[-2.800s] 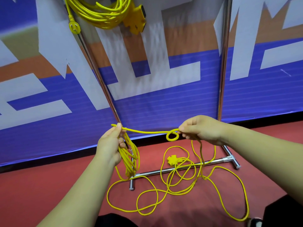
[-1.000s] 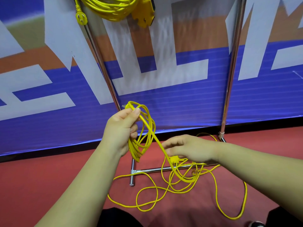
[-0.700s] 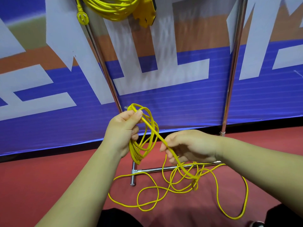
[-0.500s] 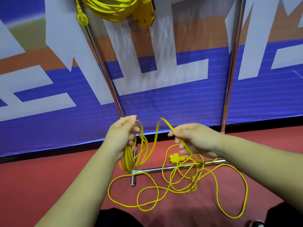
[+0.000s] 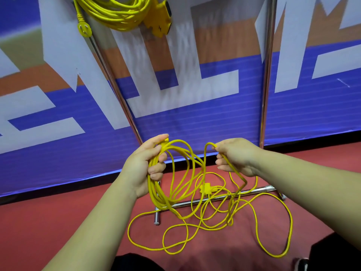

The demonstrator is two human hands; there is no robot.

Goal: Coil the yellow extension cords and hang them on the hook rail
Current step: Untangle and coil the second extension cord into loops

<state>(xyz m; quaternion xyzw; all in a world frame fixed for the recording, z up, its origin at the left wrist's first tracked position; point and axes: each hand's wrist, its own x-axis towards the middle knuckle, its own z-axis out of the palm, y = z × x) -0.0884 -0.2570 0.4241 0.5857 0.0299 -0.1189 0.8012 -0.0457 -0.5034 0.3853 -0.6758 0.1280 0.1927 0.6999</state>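
My left hand (image 5: pixel 145 165) grips several hanging loops of a thin yellow extension cord (image 5: pixel 175 184) at their top. My right hand (image 5: pixel 235 158) pinches a raised bend of the same cord a little to the right, at about the same height. The loose remainder of the cord lies tangled on the red floor (image 5: pixel 48 222) below, with its yellow plug (image 5: pixel 206 188) by the rack's base bar. At the top of the view a second yellow cord (image 5: pixel 117 10), coiled, hangs with its socket block (image 5: pixel 161 18) and round plug (image 5: pixel 84 30).
A chrome rack stands in front of me: a slanted left post (image 5: pixel 115 85), an upright right post (image 5: pixel 266 75) and a base bar (image 5: pixel 224 198) on the floor. Behind it is a blue, white and orange banner (image 5: pixel 195 118). My dark trouser knees (image 5: pixel 336 253) show at the bottom edge.
My right hand carried a length of cord up toward my left hand, dropped for more, then rose again with a new bend. The bundle in my left hand has more loops.
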